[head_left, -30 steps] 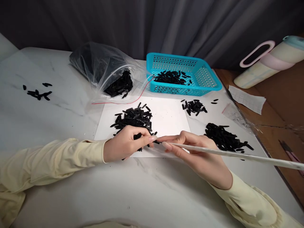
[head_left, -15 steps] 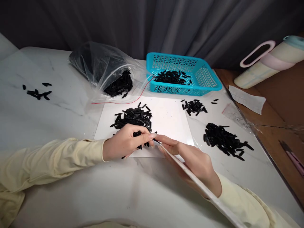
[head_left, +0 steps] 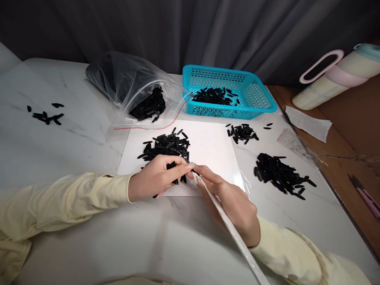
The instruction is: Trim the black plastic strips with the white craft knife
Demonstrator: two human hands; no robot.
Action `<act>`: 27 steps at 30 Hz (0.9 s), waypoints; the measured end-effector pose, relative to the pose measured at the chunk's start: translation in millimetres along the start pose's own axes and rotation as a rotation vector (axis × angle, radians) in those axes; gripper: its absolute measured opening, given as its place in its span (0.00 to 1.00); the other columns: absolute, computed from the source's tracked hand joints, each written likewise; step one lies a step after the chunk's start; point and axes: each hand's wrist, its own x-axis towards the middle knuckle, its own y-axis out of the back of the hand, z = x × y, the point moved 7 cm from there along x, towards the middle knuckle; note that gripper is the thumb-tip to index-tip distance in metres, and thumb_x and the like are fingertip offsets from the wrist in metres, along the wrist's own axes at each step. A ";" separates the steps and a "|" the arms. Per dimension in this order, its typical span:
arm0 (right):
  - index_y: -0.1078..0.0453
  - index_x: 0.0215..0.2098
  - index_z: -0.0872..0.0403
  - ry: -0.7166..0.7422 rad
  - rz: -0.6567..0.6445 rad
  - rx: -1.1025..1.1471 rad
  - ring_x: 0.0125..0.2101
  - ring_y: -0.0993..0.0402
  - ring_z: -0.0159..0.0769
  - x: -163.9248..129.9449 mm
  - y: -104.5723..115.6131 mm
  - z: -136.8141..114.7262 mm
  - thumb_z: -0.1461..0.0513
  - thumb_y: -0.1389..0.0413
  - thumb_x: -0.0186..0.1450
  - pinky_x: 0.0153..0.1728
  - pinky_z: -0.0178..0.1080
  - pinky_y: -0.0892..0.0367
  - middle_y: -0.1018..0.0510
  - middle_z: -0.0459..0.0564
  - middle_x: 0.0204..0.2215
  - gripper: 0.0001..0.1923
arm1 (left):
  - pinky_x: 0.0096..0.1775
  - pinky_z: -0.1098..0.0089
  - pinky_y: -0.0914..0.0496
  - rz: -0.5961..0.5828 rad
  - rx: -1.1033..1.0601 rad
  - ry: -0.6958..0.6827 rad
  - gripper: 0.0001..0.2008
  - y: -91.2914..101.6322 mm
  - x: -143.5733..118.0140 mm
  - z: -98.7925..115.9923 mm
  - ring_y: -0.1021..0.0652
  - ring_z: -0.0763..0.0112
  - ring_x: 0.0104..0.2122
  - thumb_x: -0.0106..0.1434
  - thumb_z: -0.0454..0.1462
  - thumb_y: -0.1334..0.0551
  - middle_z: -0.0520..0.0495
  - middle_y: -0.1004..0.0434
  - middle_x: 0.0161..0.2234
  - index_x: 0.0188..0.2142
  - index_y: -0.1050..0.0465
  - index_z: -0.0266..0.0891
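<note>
The left hand (head_left: 154,180) pinches a few black pieces (head_left: 173,165) between thumb and fingertips, at the near edge of the white sheet (head_left: 212,148). The right hand (head_left: 231,200) meets it there, its grip closed around a long white tube (head_left: 230,229) whose tip sits right against the pinched pieces; the tube runs back from the sheet toward the person's body, over the right wrist.

Just beyond the left hand, on the sheet, lies the main pile (head_left: 166,147), still large, so much of the work looks undone. Right of the sheet, on the desk (head_left: 74,233), sit a small heap (head_left: 242,133) and a bigger heap (head_left: 280,174), which seem already handled. Behind the sheet stands a blue basket (head_left: 255,95) with more pieces in it, and to its left a clear bag (head_left: 127,85) spills further stock. A few strays (head_left: 46,116) lie far left of the sheet.
</note>
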 end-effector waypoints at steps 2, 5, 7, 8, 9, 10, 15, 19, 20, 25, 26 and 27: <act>0.37 0.49 0.50 -0.009 0.039 -0.027 0.41 0.24 0.37 0.5 3.3 -1.5 0.66 0.57 0.68 0.35 0.34 0.26 0.26 0.48 0.49 0.14 | 0.10 0.79 0.47 -0.002 0.006 -0.009 0.17 -0.6 -0.1 0.6 0.40 0.86 0.09 0.62 0.47 0.46 0.57 0.41 0.20 0.28 0.29 0.36; 0.38 0.49 0.49 -0.048 0.039 -0.030 0.37 0.22 0.35 1.3 4.9 -0.9 0.66 0.54 0.68 0.34 0.32 0.26 0.25 0.46 0.48 0.13 | 0.10 0.79 0.47 -0.008 0.015 -0.022 0.17 -1.6 -0.5 2.2 0.40 0.86 0.09 0.62 0.47 0.46 0.57 0.40 0.21 0.29 0.29 0.36; 0.38 0.50 0.47 -0.078 0.018 -0.008 0.34 0.22 0.34 0.9 3.8 1.4 0.65 0.55 0.69 0.32 0.32 0.26 0.25 0.44 0.47 0.13 | 0.10 0.80 0.47 -0.011 0.015 -0.026 0.17 -2.0 -0.8 3.0 0.40 0.87 0.09 0.62 0.46 0.46 0.57 0.39 0.21 0.29 0.29 0.36; 0.38 0.50 0.47 -0.095 0.013 0.005 0.33 0.22 0.34 0.3 3.3 3.2 0.64 0.56 0.69 0.32 0.33 0.26 0.25 0.44 0.47 0.13 | 0.10 0.80 0.47 -0.012 0.012 -0.025 0.17 -2.1 -1.0 3.1 0.40 0.87 0.09 0.62 0.46 0.46 0.57 0.38 0.21 0.29 0.29 0.36; 0.38 0.51 0.46 -0.113 0.012 0.019 0.32 0.22 0.34 -0.4 2.9 5.1 0.64 0.56 0.69 0.31 0.33 0.26 0.24 0.43 0.46 0.14 | 0.10 0.80 0.47 -0.012 0.008 -0.024 0.17 -2.1 -1.1 3.1 0.40 0.87 0.09 0.62 0.46 0.46 0.57 0.38 0.22 0.29 0.29 0.35; 0.38 0.51 0.45 -0.129 0.012 0.036 0.31 0.22 0.34 -1.0 2.4 6.8 0.63 0.56 0.69 0.31 0.34 0.26 0.24 0.42 0.46 0.14 | 0.10 0.80 0.47 -0.014 0.004 -0.023 0.16 -2.2 -1.1 3.1 0.40 0.88 0.09 0.62 0.46 0.46 0.56 0.37 0.22 0.29 0.29 0.35; 0.35 0.44 0.45 -0.190 0.027 0.065 0.30 0.22 0.35 -2.2 -0.3 11.0 0.62 0.56 0.69 0.30 0.35 0.27 0.23 0.42 0.44 0.10 | 0.10 0.79 0.47 -0.014 -0.001 -0.024 0.16 -1.9 -0.7 2.7 0.40 0.88 0.09 0.62 0.46 0.46 0.56 0.35 0.23 0.28 0.30 0.36; 0.36 0.40 0.48 -0.214 0.097 -0.001 0.25 0.22 0.34 -0.8 3.8 8.8 0.61 0.54 0.69 0.26 0.35 0.28 0.21 0.44 0.41 0.06 | 0.10 0.79 0.47 -0.006 0.002 -0.026 0.16 -1.4 -1.5 2.3 0.40 0.88 0.09 0.62 0.46 0.46 0.56 0.37 0.23 0.28 0.30 0.36; 0.37 0.41 0.48 -0.219 0.116 -0.015 0.25 0.22 0.34 -0.3 5.9 8.0 0.62 0.53 0.68 0.26 0.35 0.28 0.21 0.44 0.40 0.05 | 0.10 0.79 0.47 -0.006 0.008 -0.023 0.17 -1.4 -1.8 2.2 0.40 0.88 0.09 0.62 0.46 0.46 0.57 0.38 0.23 0.28 0.30 0.36; 0.38 0.34 0.51 -0.277 0.164 0.077 0.25 0.22 0.33 3.8 16.4 9.5 0.66 0.50 0.66 0.25 0.35 0.28 0.21 0.49 0.40 0.04 | 0.11 0.80 0.46 -0.023 0.067 -0.024 0.17 -2.7 -3.3 4.0 0.40 0.88 0.09 0.63 0.46 0.47 0.58 0.40 0.21 0.29 0.30 0.36; 0.39 0.31 0.51 -0.292 0.148 0.150 0.26 0.22 0.34 4.9 16.5 11.1 0.66 0.50 0.66 0.24 0.34 0.28 0.21 0.49 0.40 0.06 | 0.11 0.80 0.46 -0.025 0.070 -0.028 0.17 -2.7 -3.3 4.7 0.40 0.88 0.09 0.63 0.46 0.47 0.58 0.40 0.21 0.29 0.30 0.36; 0.41 0.29 0.51 -0.312 0.128 0.237 0.29 0.21 0.35 5.9 16.1 13.1 0.65 0.49 0.65 0.24 0.34 0.28 0.21 0.50 0.39 0.07 | 0.11 0.80 0.46 -0.026 0.069 -0.030 0.17 -2.6 -3.2 5.2 0.40 0.88 0.09 0.63 0.46 0.47 0.58 0.40 0.21 0.29 0.30 0.36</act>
